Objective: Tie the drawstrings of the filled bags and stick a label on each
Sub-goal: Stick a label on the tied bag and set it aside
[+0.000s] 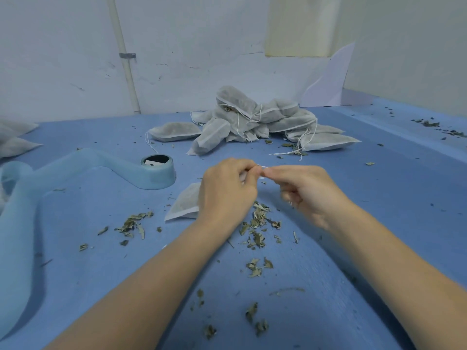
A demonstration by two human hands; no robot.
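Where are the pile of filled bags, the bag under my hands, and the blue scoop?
pile of filled bags (255, 120): head view, middle of heap.
bag under the hands (185, 205): head view, its exposed left half.
blue scoop (151, 176): head view, round end.

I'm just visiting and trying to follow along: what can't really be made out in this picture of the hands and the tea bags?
All in the head view:
- What the left hand and right hand pinch between their fingertips: too small and blurred.
- The bag under the left hand: its top and drawstring are hidden by that hand.
- Labels on the pile of bags: too far to tell.
- Inside the blue holder: too dark.
- Bags at the left edge: cut off.
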